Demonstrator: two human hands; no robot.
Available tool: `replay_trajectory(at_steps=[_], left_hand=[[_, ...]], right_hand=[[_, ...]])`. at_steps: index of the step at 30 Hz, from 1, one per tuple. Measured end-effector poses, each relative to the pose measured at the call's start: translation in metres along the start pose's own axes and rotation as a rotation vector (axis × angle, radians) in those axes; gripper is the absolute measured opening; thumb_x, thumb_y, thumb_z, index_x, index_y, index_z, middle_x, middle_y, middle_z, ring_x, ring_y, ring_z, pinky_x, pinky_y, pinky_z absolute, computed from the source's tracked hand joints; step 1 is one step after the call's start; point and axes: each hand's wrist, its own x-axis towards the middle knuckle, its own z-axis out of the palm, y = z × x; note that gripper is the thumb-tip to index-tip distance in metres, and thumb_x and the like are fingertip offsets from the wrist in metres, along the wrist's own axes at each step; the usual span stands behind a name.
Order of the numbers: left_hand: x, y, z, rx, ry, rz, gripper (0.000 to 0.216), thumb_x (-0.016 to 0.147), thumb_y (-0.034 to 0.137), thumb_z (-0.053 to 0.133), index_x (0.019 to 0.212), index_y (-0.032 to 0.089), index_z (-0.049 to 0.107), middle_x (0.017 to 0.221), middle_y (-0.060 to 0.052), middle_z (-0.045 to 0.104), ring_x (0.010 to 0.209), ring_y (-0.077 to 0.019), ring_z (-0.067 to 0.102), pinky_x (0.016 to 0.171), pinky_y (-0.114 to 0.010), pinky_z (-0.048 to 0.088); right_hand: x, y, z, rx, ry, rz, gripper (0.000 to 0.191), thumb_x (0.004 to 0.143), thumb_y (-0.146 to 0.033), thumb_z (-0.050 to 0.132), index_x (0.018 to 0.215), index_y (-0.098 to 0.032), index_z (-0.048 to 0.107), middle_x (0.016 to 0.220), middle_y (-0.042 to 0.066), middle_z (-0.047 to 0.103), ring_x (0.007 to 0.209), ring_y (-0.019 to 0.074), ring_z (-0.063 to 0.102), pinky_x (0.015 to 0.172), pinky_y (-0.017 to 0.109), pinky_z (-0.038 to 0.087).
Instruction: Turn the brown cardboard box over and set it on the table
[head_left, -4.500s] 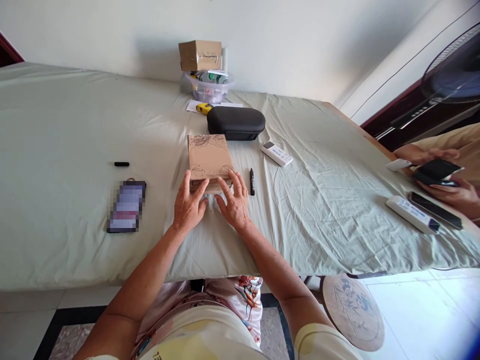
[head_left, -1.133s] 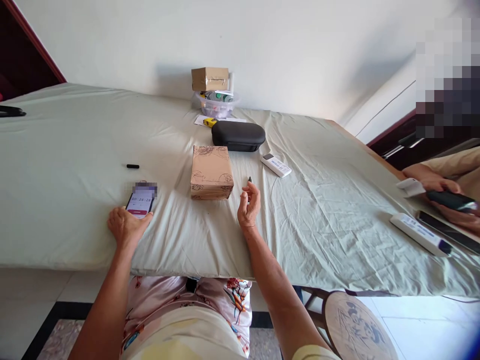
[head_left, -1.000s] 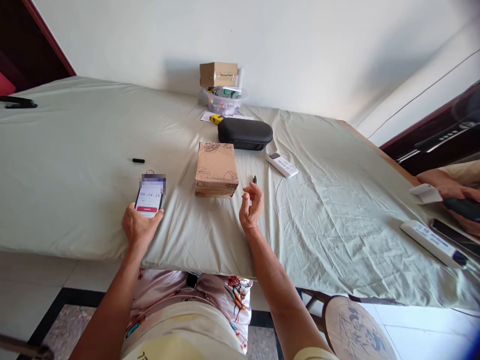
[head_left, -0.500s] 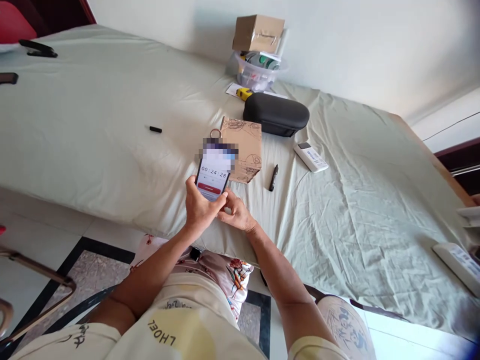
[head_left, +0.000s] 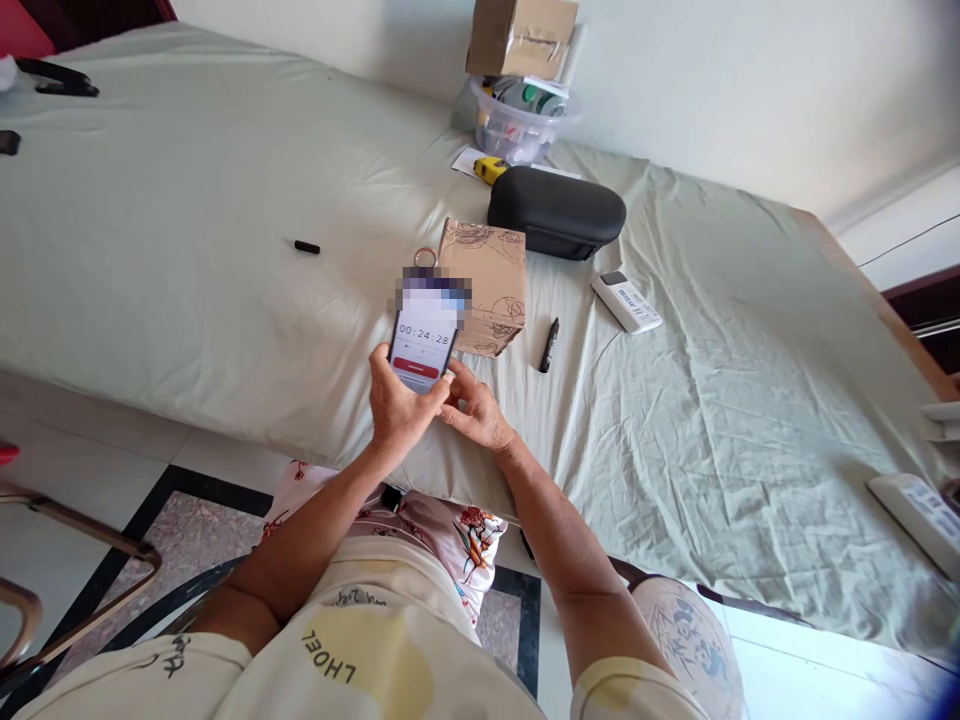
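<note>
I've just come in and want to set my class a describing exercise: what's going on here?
A person holds a phone by its lower end in the left hand; its screen reads 00:24:28. The right hand is at its lower right edge, though its grip is unclear. Beyond, a scribbled cardboard box sits on the cloth, with a black marker lying to its right.

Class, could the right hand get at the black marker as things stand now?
Probably yes: the right hand is close by the phone, and the black marker lies nearby on the cloth, with nothing visible in between.
</note>
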Motion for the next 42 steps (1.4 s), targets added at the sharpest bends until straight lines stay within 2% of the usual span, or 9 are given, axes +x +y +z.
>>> replay_trajectory(at_steps=[3, 11, 18, 22, 25, 29, 33, 37, 42], left_hand=[[0.028, -0.021, -0.024, 0.154, 0.027, -0.059, 0.084, 0.068, 0.041, 0.085, 0.135, 0.019, 0.040, 0.126, -0.014, 0.063, 0.116, -0.0343, 0.066, 0.102, -0.050, 0.055], [0.110, -0.079, -0.087, 0.615, 0.015, -0.083, 0.075, 0.067, 0.038, 0.080, 0.129, 0.007, 0.052, 0.136, -0.028, 0.060, 0.138, -0.0456, 0.051, 0.120, -0.061, 0.037], [0.122, -0.104, -0.098, 0.628, -0.069, 0.000, 0.062, 0.070, 0.042, 0.080, 0.120, 0.012, 0.058, 0.143, -0.031, 0.059, 0.147, -0.0511, 0.043, 0.119, -0.074, 0.030], [0.123, -0.101, -0.101, 0.569, -0.100, 0.045, 0.083, 0.071, 0.051, 0.081, 0.139, 0.011, 0.053, 0.157, -0.035, 0.046, 0.154, -0.0573, 0.031, 0.116, -0.087, 0.018], [0.122, -0.086, -0.087, 0.459, -0.220, 0.154, 0.100, 0.078, 0.056, 0.076, 0.159, 0.013, 0.036, 0.165, -0.031, 0.038, 0.159, -0.0488, 0.029, 0.124, -0.076, 0.022], [0.119, -0.060, -0.032, 0.081, -0.444, 0.190, 0.105, 0.082, 0.058, 0.079, 0.165, 0.022, 0.026, 0.168, -0.024, 0.038, 0.158, -0.0378, 0.038, 0.127, -0.056, 0.034], [0.115, -0.041, 0.031, -0.054, -0.591, 0.285, 0.100, 0.075, 0.049, 0.087, 0.157, 0.019, 0.039, 0.154, -0.023, 0.056, 0.144, -0.0358, 0.056, 0.118, -0.052, 0.048], [0.109, -0.045, 0.060, -0.018, -0.531, 0.401, 0.079, 0.076, 0.036, 0.083, 0.146, 0.018, 0.053, 0.141, -0.021, 0.066, 0.136, -0.0365, 0.063, 0.116, -0.053, 0.050], [0.103, -0.058, 0.054, -0.124, -0.394, 0.448, 0.069, 0.091, 0.044, 0.070, 0.153, 0.022, 0.048, 0.155, -0.020, 0.057, 0.150, -0.0324, 0.051, 0.124, -0.050, 0.043]], right_hand=[[0.000, 0.000, -0.005, -0.064, 0.142, -0.057, 0.062, 0.101, -0.061, 0.061, 0.148, -0.023, 0.051, 0.074, -0.003, 0.065, 0.063, 0.0131, 0.058, 0.063, 0.027, 0.050], [0.003, 0.012, -0.033, -0.246, 0.858, -0.040, 0.033, 0.103, -0.053, 0.056, 0.116, -0.024, 0.064, 0.072, -0.004, 0.059, 0.060, 0.0118, 0.053, 0.061, 0.028, 0.046], [0.004, 0.028, -0.049, -0.270, 0.902, 0.016, 0.033, 0.102, -0.051, 0.056, 0.120, -0.023, 0.061, 0.075, -0.005, 0.057, 0.059, 0.0105, 0.048, 0.059, 0.026, 0.043], [0.002, 0.032, -0.051, -0.317, 0.902, 0.049, 0.036, 0.103, -0.048, 0.054, 0.130, -0.025, 0.061, 0.096, 0.003, 0.065, 0.069, 0.0133, 0.056, 0.064, 0.029, 0.050], [0.002, 0.036, -0.052, -0.340, 0.872, 0.053, 0.048, 0.101, -0.049, 0.058, 0.144, -0.028, 0.056, 0.119, 0.010, 0.066, 0.086, 0.0178, 0.064, 0.073, 0.033, 0.057], [0.002, 0.045, -0.053, -0.380, 0.820, 0.072, 0.064, 0.100, -0.054, 0.059, 0.157, -0.028, 0.045, 0.131, 0.014, 0.065, 0.101, 0.0220, 0.067, 0.080, 0.037, 0.060], [0.000, 0.052, -0.055, -0.390, 0.756, 0.097, 0.077, 0.100, -0.059, 0.060, 0.165, -0.028, 0.034, 0.137, 0.015, 0.062, 0.105, 0.0229, 0.068, 0.084, 0.039, 0.061], [-0.001, 0.051, -0.056, -0.431, 0.707, 0.045, 0.084, 0.100, -0.057, 0.061, 0.170, -0.029, 0.023, 0.144, 0.017, 0.059, 0.105, 0.0232, 0.067, 0.088, 0.043, 0.062], [0.002, 0.044, -0.049, -0.426, 0.680, 0.016, 0.075, 0.100, -0.058, 0.061, 0.164, -0.029, 0.036, 0.155, 0.019, 0.053, 0.104, 0.0234, 0.068, 0.087, 0.042, 0.064]])
